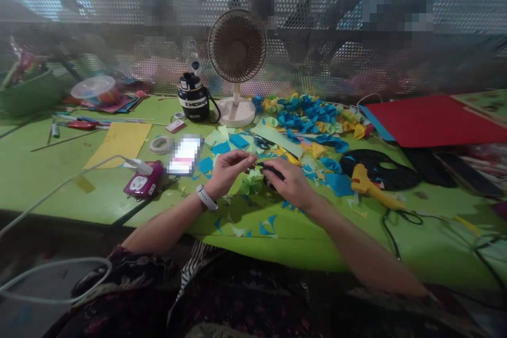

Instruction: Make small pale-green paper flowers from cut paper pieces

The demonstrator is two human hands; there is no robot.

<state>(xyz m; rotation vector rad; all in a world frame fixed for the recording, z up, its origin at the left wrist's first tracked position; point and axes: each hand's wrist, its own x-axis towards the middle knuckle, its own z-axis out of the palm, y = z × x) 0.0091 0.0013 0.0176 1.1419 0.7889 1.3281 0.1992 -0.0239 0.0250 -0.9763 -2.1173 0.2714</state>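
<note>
**Small dark object gripped above paper scraps, in front of a desk fan (236, 47)**

The right hand (288, 184) is closed around a small dark object (273, 171), which is partly hidden by the fingers, so its kind cannot be told. The left hand (227, 172), with a white wristband (206, 197), is held just beside it, its fingers drawn together and reaching towards the object; whether anything is gripped by them cannot be told. A small green paper flower (251, 184) lies just below the hands, well in front of the fan, among scattered blue paper scraps (267, 227).

Blue, yellow and green paper flowers (304, 116) are heaped to the right of the fan, and a red card sheet (431, 119) lies further right. A yellow glue gun (368, 186) is placed forward and right of the fan. A black insulated bottle (193, 97) stands just left of the fan. Further left and forward of the fan lie a tape roll (161, 144), a pink power socket (143, 180) and a yellow paper sheet (119, 143), all on the green table (51, 190).
</note>
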